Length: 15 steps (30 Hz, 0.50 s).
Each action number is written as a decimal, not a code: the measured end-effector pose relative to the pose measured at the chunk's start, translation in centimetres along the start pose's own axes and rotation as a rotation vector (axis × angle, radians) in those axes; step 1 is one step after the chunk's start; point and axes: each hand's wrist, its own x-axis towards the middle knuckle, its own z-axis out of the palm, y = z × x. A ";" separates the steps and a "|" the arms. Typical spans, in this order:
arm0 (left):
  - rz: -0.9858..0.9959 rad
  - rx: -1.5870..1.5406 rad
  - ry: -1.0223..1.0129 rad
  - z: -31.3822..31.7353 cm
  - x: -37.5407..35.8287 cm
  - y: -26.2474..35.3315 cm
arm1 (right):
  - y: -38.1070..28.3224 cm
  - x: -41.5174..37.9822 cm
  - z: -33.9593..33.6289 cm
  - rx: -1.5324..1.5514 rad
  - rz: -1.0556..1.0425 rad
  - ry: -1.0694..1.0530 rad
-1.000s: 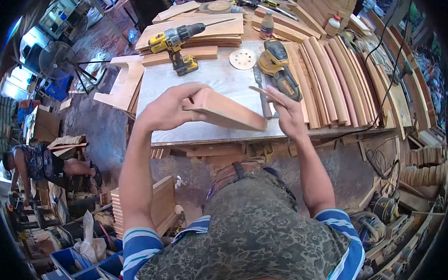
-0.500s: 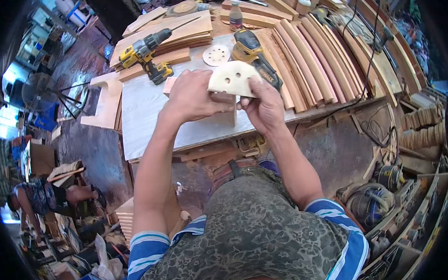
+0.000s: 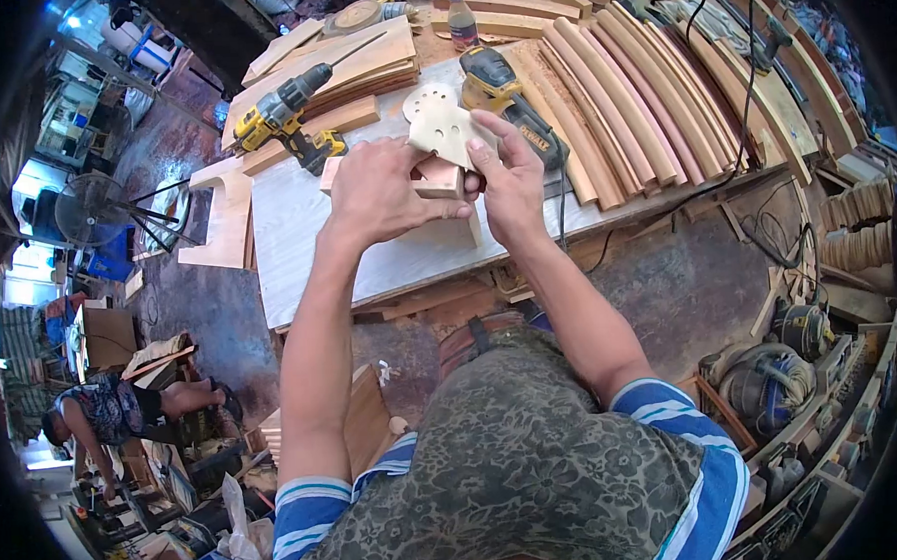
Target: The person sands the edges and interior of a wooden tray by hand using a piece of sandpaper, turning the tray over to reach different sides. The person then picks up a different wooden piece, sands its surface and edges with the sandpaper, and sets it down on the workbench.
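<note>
A small wooden piece [image 3: 442,179] is gripped by my left hand [image 3: 377,191], whose fingers wrap over its top. My right hand [image 3: 509,175] pinches a folded, pale sanding disc with holes [image 3: 444,132] between thumb and fingers, against the end of the wood. Just behind lies another round disc with holes [image 3: 423,101] on the pale board [image 3: 292,252]. A yellow and black sander [image 3: 490,81] rests to the right of the discs. To the left, a yellow and black drill [image 3: 283,112] lies with its long bit pointing toward the back right.
Curved wooden strips [image 3: 631,102] lie side by side on the right of the bench. Flat boards [image 3: 379,63] are stacked behind the drill, near a small bottle [image 3: 461,24]. A black cable [image 3: 705,201] crosses the bench edge. Another person [image 3: 124,409] bends over at the far left.
The sanding disc has folded and moved down against the wood, with my right hand shifted slightly left. The view has shifted a little, and the bent person's position in it has changed.
</note>
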 end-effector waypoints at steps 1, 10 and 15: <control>-0.029 0.034 -0.025 -0.1 0.2 0.0 | 0.1 0.2 0.1 0.042 0.016 0.002; 0.022 0.030 -0.032 1.0 4.0 -2.1 | 0.8 4.2 -0.3 -0.011 -0.042 0.004; -0.056 -0.040 -0.109 0.7 5.1 -2.2 | 1.9 2.3 0.6 0.064 -0.060 0.096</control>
